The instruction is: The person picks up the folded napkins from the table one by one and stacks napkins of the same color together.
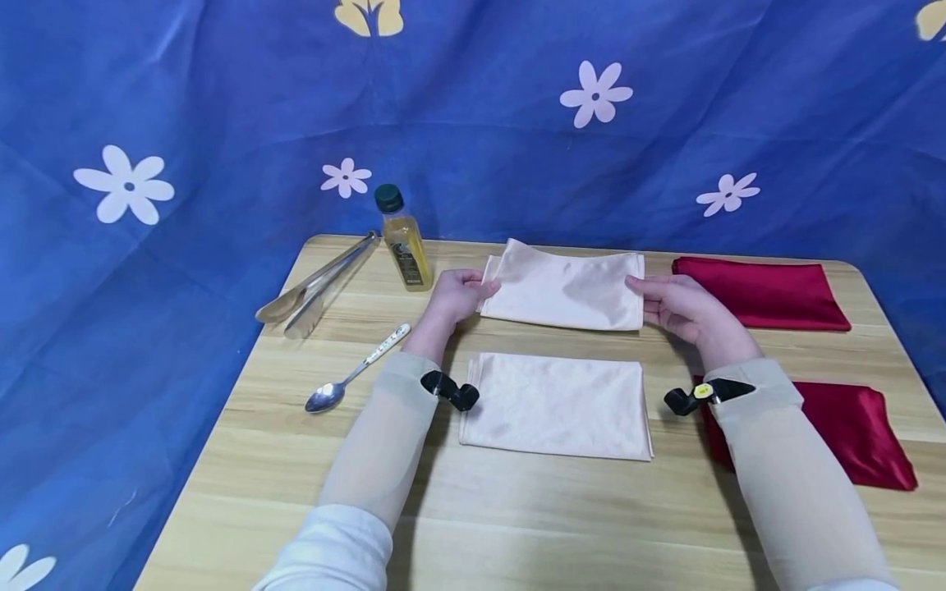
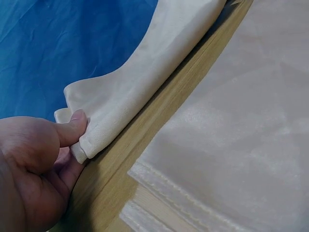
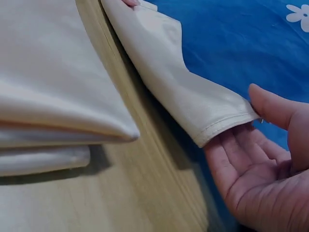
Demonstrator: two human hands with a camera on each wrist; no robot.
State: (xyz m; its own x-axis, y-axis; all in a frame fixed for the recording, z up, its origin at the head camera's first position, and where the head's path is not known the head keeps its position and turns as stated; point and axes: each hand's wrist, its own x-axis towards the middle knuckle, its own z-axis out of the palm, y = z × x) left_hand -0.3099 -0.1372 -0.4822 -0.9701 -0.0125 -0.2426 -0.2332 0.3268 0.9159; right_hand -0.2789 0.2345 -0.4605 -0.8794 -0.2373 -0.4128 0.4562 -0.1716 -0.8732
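A folded pale pink satin cloth [image 1: 565,287] spans the gap between my two hands near the table's back edge. My left hand [image 1: 456,295] pinches its left end, thumb on top, as the left wrist view shows at the cloth's hemmed corner [image 2: 104,123]. At the opposite end my right hand [image 1: 676,305] holds the hem between thumb and fingers, the fingers beneath it in the right wrist view [image 3: 263,154]. The cloth's upper edge rises in a peak at the left. A second folded pale pink cloth [image 1: 557,406] lies flat nearer me, between my forearms.
Two folded dark red cloths lie on the right, one at the back [image 1: 761,294] and one nearer [image 1: 850,431], partly behind my right forearm. On the left are metal tongs [image 1: 318,287], an oil bottle [image 1: 406,246] and a spoon [image 1: 355,373]. A blue curtain [image 1: 473,123] hangs behind the table.
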